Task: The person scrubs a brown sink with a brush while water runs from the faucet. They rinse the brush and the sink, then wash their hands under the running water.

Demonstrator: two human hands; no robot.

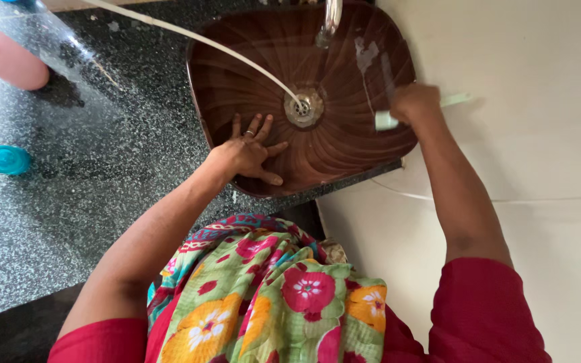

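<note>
We see the left hand [249, 151] spread flat, fingers apart and grasping nothing, pressed on the inner wall of the brown ribbed sink [344, 151] just beside the metal drain [304, 107]. The right hand [413, 102] is clenched around a pale brush [386, 121], blurred, against the sink's right side. A thin white hose [189, 35] runs across to the drain. On the speckled bench [68, 202] stand a pink bottle [8, 57] and a teal cap [8, 160]
</note>
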